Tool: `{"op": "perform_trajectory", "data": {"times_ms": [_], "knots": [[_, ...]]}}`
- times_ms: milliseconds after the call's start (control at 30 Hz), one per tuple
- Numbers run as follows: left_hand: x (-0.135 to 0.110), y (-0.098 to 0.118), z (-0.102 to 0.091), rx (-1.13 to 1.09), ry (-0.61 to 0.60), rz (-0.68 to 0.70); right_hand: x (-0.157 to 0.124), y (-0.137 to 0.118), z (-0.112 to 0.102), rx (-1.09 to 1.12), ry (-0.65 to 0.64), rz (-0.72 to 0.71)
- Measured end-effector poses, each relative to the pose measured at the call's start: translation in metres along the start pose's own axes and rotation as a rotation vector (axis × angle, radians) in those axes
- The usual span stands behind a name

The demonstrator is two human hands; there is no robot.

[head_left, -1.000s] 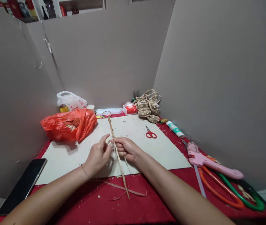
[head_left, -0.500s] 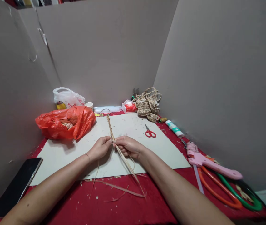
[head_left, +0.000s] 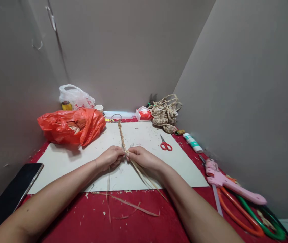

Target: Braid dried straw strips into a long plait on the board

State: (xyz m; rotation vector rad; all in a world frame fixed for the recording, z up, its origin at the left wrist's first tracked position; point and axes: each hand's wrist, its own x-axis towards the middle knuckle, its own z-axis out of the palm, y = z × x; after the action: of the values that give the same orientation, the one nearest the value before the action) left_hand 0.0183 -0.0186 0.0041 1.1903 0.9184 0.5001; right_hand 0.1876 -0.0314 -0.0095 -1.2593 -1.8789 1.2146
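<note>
A thin braid of dried straw [head_left: 121, 135] runs from the back of the white board [head_left: 68, 162] toward me. My left hand [head_left: 110, 158] and my right hand [head_left: 144, 158] meet at its near end, both pinched shut on the loose straw strands [head_left: 144, 175]. The strands trail from my fingers down over the board's front edge onto the red cloth [head_left: 139, 222]. One strand hangs below my left hand; the others fan out under my right wrist.
An orange plastic bag of straw [head_left: 70, 126] lies at the back left, a white bag [head_left: 76, 98] behind it. Red scissors [head_left: 165, 144], a pile of braided pieces [head_left: 165, 113], a glue tube [head_left: 193, 142], a pink glue gun [head_left: 232, 185] and coloured hoops [head_left: 253, 216] lie right. A phone [head_left: 10, 195] lies left.
My left hand has closed in from open fingers to a pinch at the braid's end beside the right hand. The loose strands have swung right, and one now hangs under my left hand.
</note>
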Motion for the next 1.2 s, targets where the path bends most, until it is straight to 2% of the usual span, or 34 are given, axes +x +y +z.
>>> {"op": "perform_trajectory", "data": {"times_ms": [200,367,500,633,733,867,1033,1200], "knots": [[-0.002,0.001,0.001,-0.092,-0.062,-0.037,-0.004,-0.003,0.004,-0.167,0.071,0.010],[-0.003,0.003,0.005,-0.017,0.006,-0.044,-0.009,-0.004,0.006,-0.393,0.154,-0.024],[0.000,0.000,0.007,0.076,0.082,-0.009,-0.018,-0.017,0.001,-0.497,0.161,-0.015],[0.003,-0.005,0.008,0.154,0.152,0.033,-0.023,-0.027,-0.004,-0.515,0.174,0.013],[0.003,-0.007,0.009,0.165,0.168,0.082,-0.022,-0.029,0.002,-0.422,0.169,0.020],[0.002,-0.010,0.006,0.074,0.108,0.105,-0.022,-0.031,0.019,-0.380,0.144,-0.040],[-0.001,-0.008,0.003,-0.099,-0.031,0.109,-0.027,-0.034,0.030,-0.599,0.162,0.048],[-0.003,-0.006,0.006,-0.187,-0.074,0.080,-0.028,-0.036,0.035,-0.846,0.188,0.147]]}}
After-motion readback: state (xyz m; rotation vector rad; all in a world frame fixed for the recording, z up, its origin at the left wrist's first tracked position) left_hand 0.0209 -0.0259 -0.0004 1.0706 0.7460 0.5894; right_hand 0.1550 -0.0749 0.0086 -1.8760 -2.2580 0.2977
